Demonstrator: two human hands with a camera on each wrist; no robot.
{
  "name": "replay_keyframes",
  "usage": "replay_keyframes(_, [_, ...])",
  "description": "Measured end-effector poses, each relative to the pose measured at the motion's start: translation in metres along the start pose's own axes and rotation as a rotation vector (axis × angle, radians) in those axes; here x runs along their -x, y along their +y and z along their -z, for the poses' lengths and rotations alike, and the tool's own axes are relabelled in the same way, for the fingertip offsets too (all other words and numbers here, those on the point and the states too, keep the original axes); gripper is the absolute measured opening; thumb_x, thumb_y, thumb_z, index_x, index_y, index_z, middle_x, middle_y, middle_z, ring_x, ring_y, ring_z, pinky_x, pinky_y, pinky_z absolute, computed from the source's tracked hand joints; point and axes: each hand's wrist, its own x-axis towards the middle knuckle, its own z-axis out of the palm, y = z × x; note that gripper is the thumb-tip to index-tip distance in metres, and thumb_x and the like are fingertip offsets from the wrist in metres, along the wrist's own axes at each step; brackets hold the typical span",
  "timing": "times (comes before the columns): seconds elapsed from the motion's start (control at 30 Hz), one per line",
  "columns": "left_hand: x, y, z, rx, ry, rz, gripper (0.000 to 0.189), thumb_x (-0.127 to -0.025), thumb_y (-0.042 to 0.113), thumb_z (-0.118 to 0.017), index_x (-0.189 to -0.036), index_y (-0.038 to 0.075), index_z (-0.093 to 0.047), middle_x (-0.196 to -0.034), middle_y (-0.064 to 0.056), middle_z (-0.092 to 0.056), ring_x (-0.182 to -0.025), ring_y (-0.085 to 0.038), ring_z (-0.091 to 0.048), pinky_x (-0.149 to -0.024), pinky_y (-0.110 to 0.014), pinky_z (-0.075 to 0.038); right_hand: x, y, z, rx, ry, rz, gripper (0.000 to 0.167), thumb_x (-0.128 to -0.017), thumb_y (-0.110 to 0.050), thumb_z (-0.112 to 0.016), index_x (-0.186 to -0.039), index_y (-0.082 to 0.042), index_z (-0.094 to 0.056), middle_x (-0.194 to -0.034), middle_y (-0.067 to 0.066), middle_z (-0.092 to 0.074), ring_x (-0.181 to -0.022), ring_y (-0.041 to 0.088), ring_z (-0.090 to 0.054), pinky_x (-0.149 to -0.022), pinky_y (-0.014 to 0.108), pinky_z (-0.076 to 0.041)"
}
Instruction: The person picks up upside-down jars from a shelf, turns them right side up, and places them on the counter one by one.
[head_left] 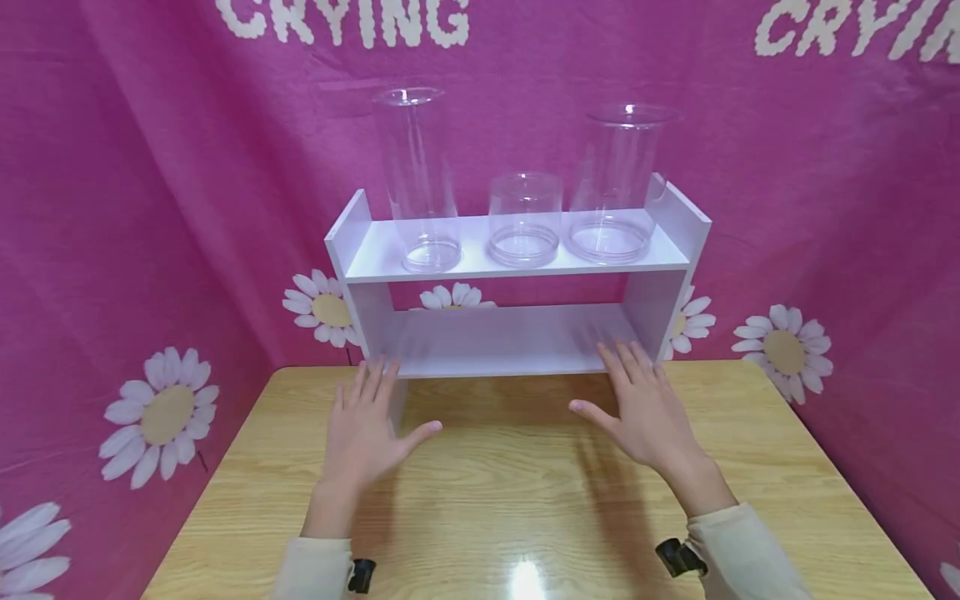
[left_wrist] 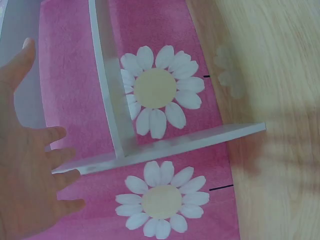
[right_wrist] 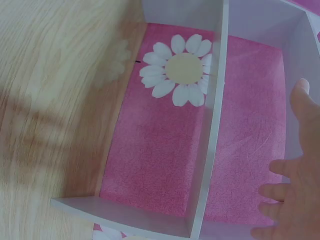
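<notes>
A white two-tier shelf (head_left: 510, 342) stands at the back of the table. On its top board are three clear containers: a tall narrow cylinder (head_left: 417, 179) at the left, a short jar (head_left: 525, 218) in the middle and a tall wider cylinder (head_left: 617, 179) at the right. My left hand (head_left: 363, 437) is held with spread, straight fingers in front of the shelf's left side panel. Near the right side panel is my right hand (head_left: 648, 417), likewise with fingers extended and thumb out. Neither hand holds anything; whether the fingertips touch the shelf, I cannot tell.
The wood-grain table (head_left: 487, 483) spreads out in front of the shelf. Behind and at both sides hangs a pink cloth (head_left: 225, 167) with daisies and white lettering. Dark clips (head_left: 678, 557) sit at the sleeves.
</notes>
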Motion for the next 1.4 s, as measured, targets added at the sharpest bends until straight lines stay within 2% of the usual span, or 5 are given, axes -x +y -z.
replay_keyframes(0.6, [-0.001, -0.038, 0.007, 0.449, 0.171, 0.082, 0.065, -0.088, 0.037, -0.068, -0.140, 0.009, -0.044, -0.142, -0.014, -0.050, -0.133, -0.036, -0.045, -0.107, -0.059, -0.039, 0.013, 0.011, 0.001, -0.123, -0.003, 0.052, 0.081, -0.087, -0.052, -0.063, -0.148, -0.007, -0.034, -0.155, 0.017, -0.032, -0.143, 0.041, -0.029, -0.111, 0.061, -0.032])
replay_keyframes(0.77, [-0.009, -0.047, 0.006, 0.674, 0.263, 0.096, 0.050, -0.087, 0.018, -0.070, -0.131, 0.002, -0.052, -0.131, -0.018, -0.059, -0.125, -0.031, -0.052, -0.109, -0.047, -0.039, 0.013, 0.010, 0.004, -0.141, 0.007, 0.066, 0.078, -0.087, -0.048, -0.065, -0.146, -0.006, -0.037, -0.152, 0.020, -0.035, -0.139, 0.041, -0.034, -0.105, 0.062, -0.038])
replay_keyframes(1.0, [-0.023, -0.058, 0.004, 0.937, 0.252, 0.201, 0.041, -0.090, 0.005, -0.064, -0.128, -0.004, -0.054, -0.129, -0.023, -0.059, -0.110, -0.007, -0.061, -0.099, -0.018, -0.049, 0.013, 0.012, 0.004, -0.119, 0.045, 0.107, 0.073, -0.085, -0.041, -0.070, -0.140, -0.001, -0.044, -0.143, 0.023, -0.047, -0.133, 0.040, -0.043, -0.105, 0.058, -0.041])
replay_keyframes(1.23, [-0.037, -0.068, 0.001, 1.065, 0.238, 0.245, 0.032, -0.089, 0.002, -0.064, -0.118, -0.011, -0.059, -0.088, 0.024, -0.068, -0.085, 0.013, -0.062, -0.080, -0.006, -0.050, 0.017, 0.015, 0.004, -0.117, 0.017, 0.090, 0.067, -0.086, -0.040, -0.069, -0.136, -0.002, -0.048, -0.138, 0.022, -0.052, -0.129, 0.039, -0.047, -0.100, 0.059, -0.045])
replay_keyframes(1.4, [-0.047, -0.074, 0.001, 1.127, 0.194, 0.258, 0.037, -0.088, 0.000, -0.064, -0.119, -0.018, -0.054, -0.082, 0.027, -0.067, -0.082, 0.012, -0.063, -0.078, -0.007, -0.051, 0.023, 0.021, 0.002, -0.139, -0.013, 0.082, 0.063, -0.087, -0.038, -0.068, -0.135, -0.001, -0.050, -0.136, 0.021, -0.053, -0.128, 0.039, -0.048, -0.100, 0.058, -0.045])
